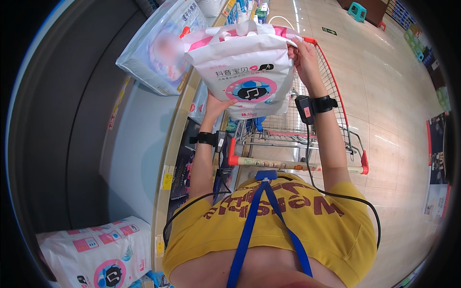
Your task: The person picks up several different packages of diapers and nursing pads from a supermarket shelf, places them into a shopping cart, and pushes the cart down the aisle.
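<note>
A soft white-and-pink pack (252, 72), which looks like packaged diapers, is held up between my hands over a shopping cart (297, 108). It bears writing, a round cartoon emblem and white carry handles at its top. My right hand (303, 54) pinches the pack's upper right corner. At its lower left, my left hand (218, 108) supports it, thumb across the front and the other fingers hidden behind. Beyond the pack, the cart's wire basket is partly covered. The cart's handle bar (288, 164) crosses just before my chest.
On the left shelf (140, 126) stands a large light-blue pack (158, 46). A similar white-and-pink pack (108, 248) lies lower left. The shelf's edge (167, 151) carries price tags. Beyond the tiled aisle floor (381, 108) are a turquoise stool (357, 12) and stacked goods (419, 39).
</note>
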Motion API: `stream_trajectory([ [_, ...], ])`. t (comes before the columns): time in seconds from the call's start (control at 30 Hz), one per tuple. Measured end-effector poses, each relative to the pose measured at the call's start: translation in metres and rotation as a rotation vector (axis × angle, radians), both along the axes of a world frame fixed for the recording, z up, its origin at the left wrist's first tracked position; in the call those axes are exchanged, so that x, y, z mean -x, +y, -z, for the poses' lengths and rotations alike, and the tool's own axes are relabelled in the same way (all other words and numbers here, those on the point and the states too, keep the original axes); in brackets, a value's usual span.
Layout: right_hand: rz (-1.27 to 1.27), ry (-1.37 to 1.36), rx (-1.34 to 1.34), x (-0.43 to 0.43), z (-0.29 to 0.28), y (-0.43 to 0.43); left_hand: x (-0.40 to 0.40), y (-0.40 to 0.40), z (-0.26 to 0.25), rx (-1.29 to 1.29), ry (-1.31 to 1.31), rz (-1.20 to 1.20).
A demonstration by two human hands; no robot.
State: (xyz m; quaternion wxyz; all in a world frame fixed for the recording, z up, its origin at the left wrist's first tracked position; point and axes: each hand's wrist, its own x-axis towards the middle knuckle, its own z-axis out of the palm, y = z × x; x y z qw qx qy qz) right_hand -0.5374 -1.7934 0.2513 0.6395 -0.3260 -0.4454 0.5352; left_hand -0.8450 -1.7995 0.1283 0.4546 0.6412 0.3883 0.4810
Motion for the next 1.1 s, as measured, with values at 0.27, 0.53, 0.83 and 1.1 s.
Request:
stream_trajectory([
  [0.27,0.167,-0.092,0.006,-0.046,0.063,-0.007,-0.007,0.054,0.039,-0.158,0.098,-0.095],
  [0.53,-0.087,-0.562,0.303,-0.039,0.168,-0.019,-0.019,0.072,0.045,0.11,-0.013,-0.064],
  [0.83,-0.04,-0.34,0.224,-0.032,0.217,0.003,-0.047,0.062,0.038,0.128,0.336,0.021],
  [1.1,-0.104,-0.276,0.238,-0.05,0.169,0.007,-0.064,0.005,-0.048,0.093,0.385,-0.264],
])
